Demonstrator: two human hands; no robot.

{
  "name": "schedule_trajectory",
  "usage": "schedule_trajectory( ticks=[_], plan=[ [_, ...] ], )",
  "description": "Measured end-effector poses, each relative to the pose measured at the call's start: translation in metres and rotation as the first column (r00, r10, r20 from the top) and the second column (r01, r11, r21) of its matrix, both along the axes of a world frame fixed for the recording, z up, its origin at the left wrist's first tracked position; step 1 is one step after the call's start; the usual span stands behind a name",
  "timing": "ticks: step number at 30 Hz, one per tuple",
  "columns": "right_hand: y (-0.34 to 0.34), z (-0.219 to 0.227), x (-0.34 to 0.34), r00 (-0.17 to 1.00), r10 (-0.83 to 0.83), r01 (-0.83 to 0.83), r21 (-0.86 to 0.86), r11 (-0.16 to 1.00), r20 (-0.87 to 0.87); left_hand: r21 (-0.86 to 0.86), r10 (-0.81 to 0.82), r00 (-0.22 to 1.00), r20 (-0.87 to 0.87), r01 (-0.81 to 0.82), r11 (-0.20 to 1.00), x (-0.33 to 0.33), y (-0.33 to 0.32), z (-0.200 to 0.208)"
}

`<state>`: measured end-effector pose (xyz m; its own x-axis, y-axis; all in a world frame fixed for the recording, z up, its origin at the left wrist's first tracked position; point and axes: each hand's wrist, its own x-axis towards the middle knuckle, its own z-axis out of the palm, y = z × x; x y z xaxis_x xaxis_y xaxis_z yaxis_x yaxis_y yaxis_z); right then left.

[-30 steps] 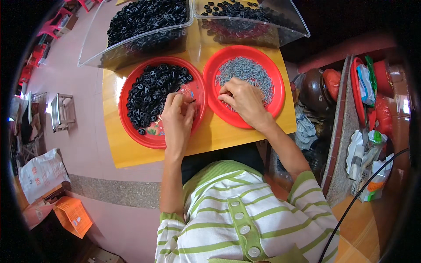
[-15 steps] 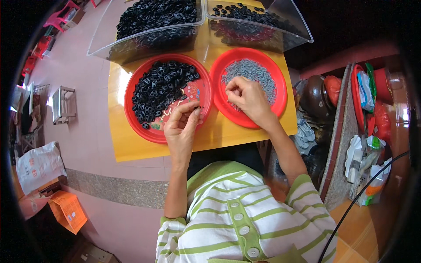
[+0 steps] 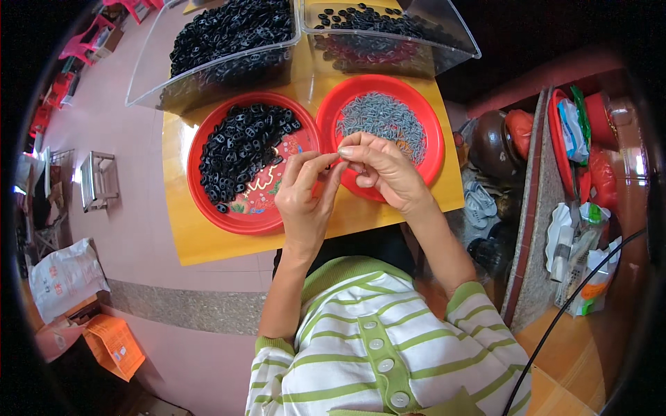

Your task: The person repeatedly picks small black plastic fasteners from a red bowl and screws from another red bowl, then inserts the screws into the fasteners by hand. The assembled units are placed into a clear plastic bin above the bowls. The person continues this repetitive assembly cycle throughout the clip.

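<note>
My left hand (image 3: 305,197) and my right hand (image 3: 385,170) meet fingertip to fingertip above the near rims of two red plates. In the left hand, thumb and fingers are pinched; a small black piece showed there earlier and is now hidden by the fingers. The right hand also pinches, but what lies in it is too small to make out. Flat black oval plastic pieces with holes (image 3: 243,149) heap up on the left red plate (image 3: 195,182). Small grey screw-like pieces (image 3: 385,118) cover the middle of the right red plate (image 3: 435,132).
Both plates stand on a yellow tabletop (image 3: 208,244). Behind them are a clear bin (image 3: 149,73) heaped with black pieces and a second clear bin (image 3: 461,31) holding fewer. A brown jar (image 3: 491,149) stands to the right, and a black cable (image 3: 565,305) runs past my right side.
My right hand has moved left from over the grey pieces to the left hand's fingertips. My left hand has shifted slightly right and up. The view has shifted a little.
</note>
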<state>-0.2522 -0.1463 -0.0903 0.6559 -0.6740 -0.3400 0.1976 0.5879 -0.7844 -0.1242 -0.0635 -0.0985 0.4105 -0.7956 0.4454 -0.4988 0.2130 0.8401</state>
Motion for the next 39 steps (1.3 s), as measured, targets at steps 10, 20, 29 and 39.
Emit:
schedule_trajectory(
  ticks=[10, 20, 29, 39],
  plan=[
    [0.006, 0.004, 0.004, 1.000, 0.008, -0.010, -0.116, 0.993, -0.017, 0.037, -0.092, 0.893, -0.440, 0.121, 0.992, 0.003, 0.001, -0.009],
    [0.008, 0.000, -0.010, 0.998, -0.025, 0.016, -0.146, 0.989, -0.062, 0.131, -0.089, 0.681, -0.727, 0.265, 0.955, 0.000, -0.006, -0.013],
    [0.001, -0.040, -0.025, 0.874, -0.260, -0.160, -0.750, 0.642, -0.410, 0.186, -0.064, 0.673, -0.737, 0.292, 0.938, 0.000, -0.008, -0.014],
    [0.005, 0.010, -0.011, 0.951, 0.091, -0.235, -0.497, 0.835, -0.297, 0.239, -0.056, 0.543, -0.838, 0.458, 0.856, 0.024, 0.013, -0.006]
  ],
)
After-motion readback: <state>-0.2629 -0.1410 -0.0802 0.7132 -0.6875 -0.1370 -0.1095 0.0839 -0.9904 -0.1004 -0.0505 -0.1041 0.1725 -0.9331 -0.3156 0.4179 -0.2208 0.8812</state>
